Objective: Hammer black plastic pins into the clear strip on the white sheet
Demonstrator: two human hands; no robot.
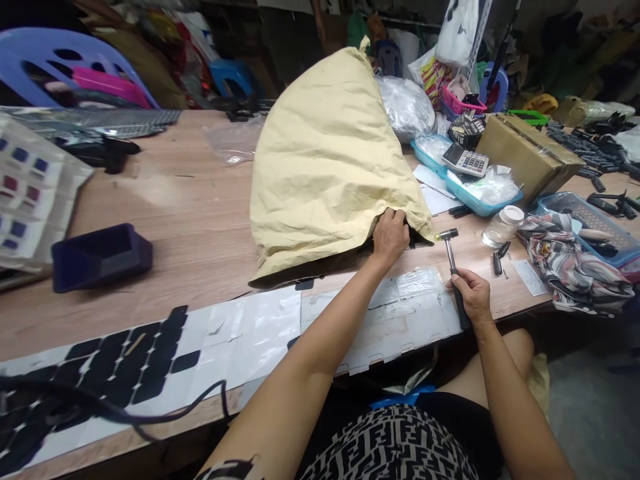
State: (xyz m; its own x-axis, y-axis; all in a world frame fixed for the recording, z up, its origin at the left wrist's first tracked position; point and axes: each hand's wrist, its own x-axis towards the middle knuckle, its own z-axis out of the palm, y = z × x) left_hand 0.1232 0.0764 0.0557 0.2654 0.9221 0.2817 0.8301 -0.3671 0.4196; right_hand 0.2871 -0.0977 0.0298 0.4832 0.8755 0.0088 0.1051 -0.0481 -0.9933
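My left hand [391, 235] reaches into the open mouth of a large pale yellow sack [330, 153] that lies on the wooden table [190, 220]; its fingers are curled and partly hidden under the sack's edge. My right hand [470, 293] is closed round the dark handle of a small hammer [450, 248], whose metal head points away from me just right of the sack. Both hands rest above white backing sheets [400, 313] along the table's front edge.
A dark blue tray [100, 257] sits at the left. Black cut-out pieces [125, 367] cover the sheet at the front left, crossed by a black cable [150, 417]. A calculator [465, 160], blue baskets [480, 197], a cardboard box [530, 157], a jar [503, 225] and folded cloth [570, 267] crowd the right.
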